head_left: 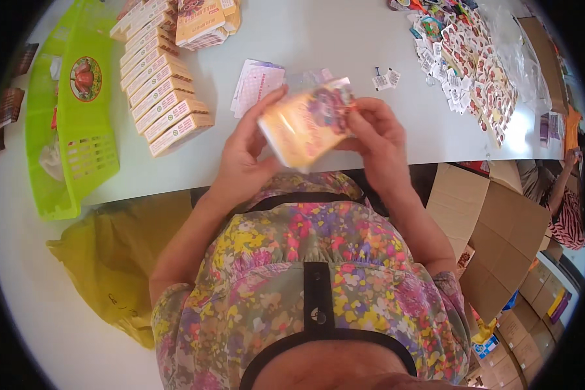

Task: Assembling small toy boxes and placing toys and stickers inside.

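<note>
A yellow and white small carton with a printed picture is held tilted between my hands, above the table's front edge. It is slightly smeared by motion. My left hand grips its left side, with the fingers behind it. At the upper right corner, my right hand pinches the carton with thumb and fingers. Just beyond the left fingers lie pink and white printed cards, partly overlapping. Behind the carton is a pale, clear-looking flat piece, partly hidden. Small white printed tags lie farther right.
Similar cartons stand in a slanting row at the left, with more cartons stacked behind. A green plastic basket sits far left. Many small packets are heaped at the right. Below are a yellow bag, an opened cardboard box and another person.
</note>
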Demonstrator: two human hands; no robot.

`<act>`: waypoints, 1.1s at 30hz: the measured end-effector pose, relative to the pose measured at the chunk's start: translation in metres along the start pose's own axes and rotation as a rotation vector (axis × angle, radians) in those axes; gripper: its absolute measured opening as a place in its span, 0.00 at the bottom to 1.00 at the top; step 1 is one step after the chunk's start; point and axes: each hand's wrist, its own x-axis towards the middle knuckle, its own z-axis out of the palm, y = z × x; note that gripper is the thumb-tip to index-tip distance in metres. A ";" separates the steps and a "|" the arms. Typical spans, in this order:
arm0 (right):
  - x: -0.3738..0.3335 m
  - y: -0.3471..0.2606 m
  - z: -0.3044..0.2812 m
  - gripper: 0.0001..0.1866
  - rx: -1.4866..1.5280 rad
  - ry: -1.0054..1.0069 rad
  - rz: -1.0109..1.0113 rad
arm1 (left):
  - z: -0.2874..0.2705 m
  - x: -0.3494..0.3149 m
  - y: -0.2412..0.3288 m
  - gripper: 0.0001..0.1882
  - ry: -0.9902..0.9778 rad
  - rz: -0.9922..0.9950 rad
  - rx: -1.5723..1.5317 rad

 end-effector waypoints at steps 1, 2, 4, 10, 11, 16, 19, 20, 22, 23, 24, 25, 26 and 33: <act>0.001 0.000 0.010 0.10 0.025 -0.057 0.043 | 0.006 0.004 0.000 0.39 0.040 0.127 0.123; 0.002 0.000 0.019 0.10 0.051 -0.113 0.088 | 0.012 0.006 0.001 0.42 0.079 0.252 0.244; 0.011 -0.009 0.024 0.12 0.000 -0.138 0.140 | 0.016 0.008 0.010 0.52 0.077 0.216 0.108; 0.025 -0.017 -0.009 0.24 -1.535 -0.042 -0.596 | 0.000 0.005 0.003 0.47 0.337 0.265 0.287; 0.025 -0.015 -0.010 0.24 -1.539 -0.048 -0.597 | -0.001 0.008 0.000 0.47 0.342 0.267 0.283; 0.023 -0.016 -0.004 0.19 -1.401 0.045 -0.458 | 0.005 0.018 0.003 0.44 0.334 0.261 0.501; 0.021 -0.016 -0.018 0.15 -1.290 0.050 -0.554 | 0.001 0.019 -0.002 0.41 0.390 0.277 0.617; 0.021 -0.023 -0.017 0.15 -1.287 0.047 -0.555 | -0.001 0.019 -0.004 0.39 0.401 0.278 0.769; 0.018 -0.053 -0.009 0.12 -0.488 0.099 -0.439 | 0.002 0.019 0.000 0.38 0.421 0.277 0.841; 0.015 -0.061 -0.005 0.10 -0.394 0.014 -0.483 | 0.004 0.019 0.002 0.36 0.429 0.282 0.913; 0.017 -0.067 0.004 0.10 -0.391 0.017 -0.484 | 0.004 0.020 0.003 0.36 0.425 0.282 0.916; 0.019 -0.070 0.013 0.09 -0.575 -0.038 -0.607 | 0.003 0.021 0.004 0.37 0.402 0.316 0.946; 0.021 -0.072 0.018 0.08 -0.762 -0.094 -0.730 | 0.003 0.021 0.005 0.37 0.379 0.352 0.973; 0.036 -0.077 0.015 0.08 -1.043 -0.295 -0.772 | 0.000 0.023 0.018 0.37 0.306 0.434 1.154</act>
